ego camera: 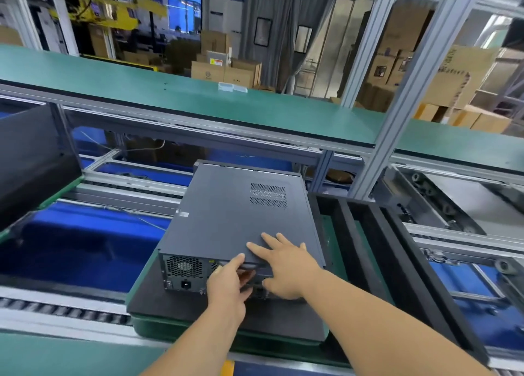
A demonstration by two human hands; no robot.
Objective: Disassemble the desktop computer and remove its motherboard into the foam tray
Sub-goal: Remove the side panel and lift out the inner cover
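Fingers, right hand [286,265]: spread straight and lying flat on the near edge of the computer's [238,220] top panel, thumb reaching down over its rear face.
Fingers, left hand [226,285]: forefinger stretched out to the top edge of the computer's rear face, the others bent against that face just below; whether they pinch anything I cannot tell (the right hand overlaps them).
Computer: dark grey case lying on its side, cover still on, rear face with fan grille [184,266] and power socket [185,284] turned toward the person; a vent patch [268,195] sits on the far right of its top.
Under the computer: a black mat [175,299] on a green pallet [147,326], which rests on the surface of the roller line.
Right of the computer: black foam tray [365,234] with long parallel slots, just beside the case.
Left of the computer: blue bins [85,239] under the rails, and a black panel [34,160] standing tilted.
Behind the computer: a green shelf [198,100], with cardboard boxes [226,72] beyond it.
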